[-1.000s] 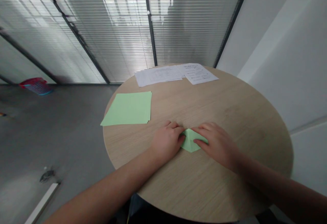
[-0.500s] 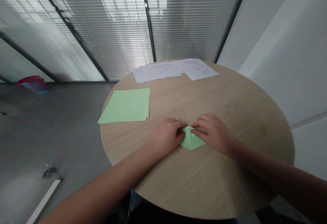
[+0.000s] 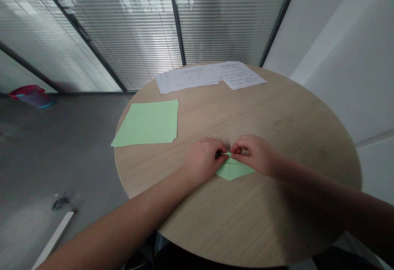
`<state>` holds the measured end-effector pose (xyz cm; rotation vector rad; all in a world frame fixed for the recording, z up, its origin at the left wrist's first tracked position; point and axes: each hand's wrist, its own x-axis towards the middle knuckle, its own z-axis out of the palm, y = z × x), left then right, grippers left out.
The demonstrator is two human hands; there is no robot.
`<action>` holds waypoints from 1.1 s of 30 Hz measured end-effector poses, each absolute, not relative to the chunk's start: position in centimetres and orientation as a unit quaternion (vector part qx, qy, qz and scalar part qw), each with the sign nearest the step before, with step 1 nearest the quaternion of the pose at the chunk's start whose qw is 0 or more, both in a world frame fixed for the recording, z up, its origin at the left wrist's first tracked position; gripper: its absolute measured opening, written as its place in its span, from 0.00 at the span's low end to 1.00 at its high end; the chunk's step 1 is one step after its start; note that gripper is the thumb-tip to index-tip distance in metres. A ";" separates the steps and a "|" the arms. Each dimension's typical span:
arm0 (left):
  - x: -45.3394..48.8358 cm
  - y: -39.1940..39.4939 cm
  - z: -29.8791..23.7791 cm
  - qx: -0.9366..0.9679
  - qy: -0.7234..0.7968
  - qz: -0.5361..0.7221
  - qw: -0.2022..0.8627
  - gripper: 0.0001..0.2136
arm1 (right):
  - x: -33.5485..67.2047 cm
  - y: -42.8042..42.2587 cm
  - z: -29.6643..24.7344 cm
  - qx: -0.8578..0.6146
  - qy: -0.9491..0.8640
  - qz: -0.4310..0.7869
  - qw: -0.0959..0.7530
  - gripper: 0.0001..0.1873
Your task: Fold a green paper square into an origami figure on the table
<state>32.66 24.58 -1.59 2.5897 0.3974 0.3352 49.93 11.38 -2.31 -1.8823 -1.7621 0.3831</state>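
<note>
A small piece of folded green paper (image 3: pixel 234 172) lies on the round wooden table in front of me, its near corner pointing towards me. My left hand (image 3: pixel 207 157) pinches its far part from the left, thumb and fingers closed on it. From the right, my right hand (image 3: pixel 253 152) pinches the same far part, its fingertips close beside those of the left. A crease runs across the paper just below the thumbs. The fingers partly hide the paper's far tip and upper edges.
Left on the table (image 3: pixel 295 114) lies a stack of green paper sheets (image 3: pixel 147 123), overhanging the edge slightly. Printed white sheets (image 3: pixel 191 78) lie along the far edge. A red and blue basket (image 3: pixel 33 96) stands on the floor by the blinds.
Both hands' fingertips have come closer together at the paper's far part. The paper's visible shape has changed: a crosswise crease now shows and its right corner is more exposed. The view has shifted slightly.
</note>
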 end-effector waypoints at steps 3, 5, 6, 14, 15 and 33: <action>32.3 24.8 -2.2 0.945 0.122 0.159 0.260 0.03 | 49.2 10.4 -2.8 -0.672 -0.695 0.029 0.255 0.06; 32.1 24.9 -2.4 0.945 0.105 0.173 0.258 0.04 | 48.6 9.8 -3.1 -0.662 -0.710 -0.028 0.238 0.08; 31.9 25.0 -2.4 0.947 0.089 0.176 0.255 0.04 | 48.4 9.5 -3.2 -0.657 -0.716 -0.048 0.231 0.09; 30.4 26.2 -1.7 0.959 -0.073 0.202 0.187 0.06 | 48.0 9.1 -3.2 -0.607 -0.750 -0.131 0.228 0.10; 30.2 26.4 -1.7 0.961 -0.084 0.204 0.166 0.07 | 48.0 9.1 -3.1 -0.601 -0.753 -0.135 0.230 0.10; 29.7 27.3 -1.5 0.961 -0.187 0.175 0.108 0.11 | 48.3 8.7 -3.4 -0.553 -0.789 -0.121 0.240 0.13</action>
